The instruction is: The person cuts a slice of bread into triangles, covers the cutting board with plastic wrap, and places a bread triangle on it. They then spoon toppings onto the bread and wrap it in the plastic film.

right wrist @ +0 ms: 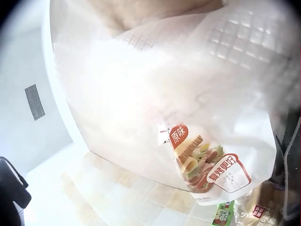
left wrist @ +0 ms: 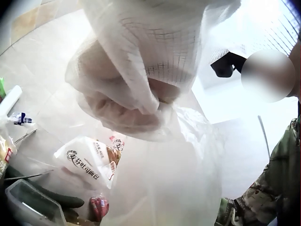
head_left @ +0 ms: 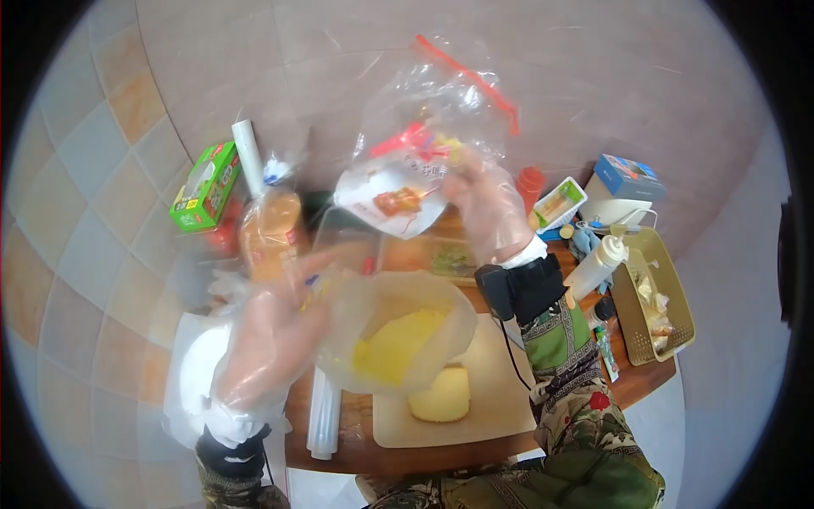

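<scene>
Both hands wear clear, crinkled plastic gloves and are blurred. My left hand (head_left: pixel 271 339) pinches the top of a translucent bag (left wrist: pixel 160 179) with something yellow (head_left: pixel 398 343) inside, hanging over the cutting board. A pale yellow bread slice (head_left: pixel 439 395) lies on the cutting board (head_left: pixel 500 407) below it. Raised at the back, my right hand (head_left: pixel 492 212) grips a white printed bread bag (head_left: pixel 365 191) with a sandwich picture. A clear zip bag (head_left: pixel 386 106) with a red strip overlaps it, and small red and yellow packets show there. In the right wrist view the bread bag (right wrist: pixel 254 155) hangs below the hand.
Left of the board lies a plastic wrap roll (head_left: pixel 324 416). Behind stand a bagged loaf (head_left: pixel 271 229) and a green box (head_left: pixel 206 188). To the right are a squeeze bottle (head_left: pixel 598 263), a basket (head_left: pixel 678 314) and a blue box (head_left: pixel 632 176). A tiled wall (head_left: pixel 85 212) borders the left.
</scene>
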### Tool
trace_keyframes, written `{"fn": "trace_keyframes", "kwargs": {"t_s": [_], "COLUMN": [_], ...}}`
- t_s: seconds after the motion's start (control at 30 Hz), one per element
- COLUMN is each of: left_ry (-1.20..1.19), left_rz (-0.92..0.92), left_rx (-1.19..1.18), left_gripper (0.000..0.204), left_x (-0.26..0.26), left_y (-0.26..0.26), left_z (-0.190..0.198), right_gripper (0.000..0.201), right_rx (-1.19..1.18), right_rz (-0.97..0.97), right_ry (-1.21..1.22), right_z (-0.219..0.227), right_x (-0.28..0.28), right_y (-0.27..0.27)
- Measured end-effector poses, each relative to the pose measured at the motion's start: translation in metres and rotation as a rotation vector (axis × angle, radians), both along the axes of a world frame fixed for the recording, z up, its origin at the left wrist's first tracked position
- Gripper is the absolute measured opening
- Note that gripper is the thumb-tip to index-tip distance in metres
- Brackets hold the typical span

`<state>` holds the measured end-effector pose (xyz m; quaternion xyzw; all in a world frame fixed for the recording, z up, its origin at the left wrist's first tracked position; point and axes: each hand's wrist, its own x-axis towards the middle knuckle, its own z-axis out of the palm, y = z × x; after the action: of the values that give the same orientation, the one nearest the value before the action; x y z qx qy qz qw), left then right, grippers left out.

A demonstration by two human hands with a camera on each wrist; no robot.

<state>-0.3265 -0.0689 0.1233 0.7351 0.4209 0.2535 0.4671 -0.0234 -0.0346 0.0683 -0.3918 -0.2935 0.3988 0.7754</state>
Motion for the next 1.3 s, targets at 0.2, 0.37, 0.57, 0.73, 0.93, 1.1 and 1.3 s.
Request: {"fn": "trace_keyframes", "kwargs": {"t_s": [0.2, 0.37, 0.57, 0.73, 0.93, 1.1, 1.3], "left_ry": [0.067, -0.083, -0.141, -0.108, -0.219, -0.174, -0.151], "left_rz": [-0.027, -0.015, -0.257, -0.576, -0.56, -0.472, -0.598], "left_rx": [0.015, 0.14, -0.063, 0.029, -0.152, -0.175, -0.007], "left_gripper": [0.086, 0.098, 0.068, 0.03, 0.022, 0.018, 0.017], "left_x": [0.019, 0.044, 0.062, 0.08, 0.098, 0.101, 0.138], "left_y": [-0.023, -0.038, -0.049, -0.064, -0.085, -0.089, -0.094], "left_z": [-0.004, -0.01, -0.006, -0.001, -0.006, -0.003, -0.022], "right_gripper": [0.03, 0.028, 0.044, 0.051, 0.055, 0.06, 0.065], "right_rx": [0.187, 0.261, 0.185, -0.027, -0.049, 0.108, -0.059], "right_rz": [0.033, 0.335, 0.342, 0.472, 0.253, -0.004, 0.274], "right_ry": [-0.007, -0.035, -0.099, -0.278, -0.879, -1.632, -0.622], "right_z": [0.0, -0.019, -0.034, -0.047, -0.059, -0.08, -0.047], "right_x": [-0.012, -0.012, -0.009, -0.008, -0.009, 0.028, 0.007], "right_y": [-0.071, -0.135, -0.171, -0.192, -0.219, -0.254, -0.268]}}
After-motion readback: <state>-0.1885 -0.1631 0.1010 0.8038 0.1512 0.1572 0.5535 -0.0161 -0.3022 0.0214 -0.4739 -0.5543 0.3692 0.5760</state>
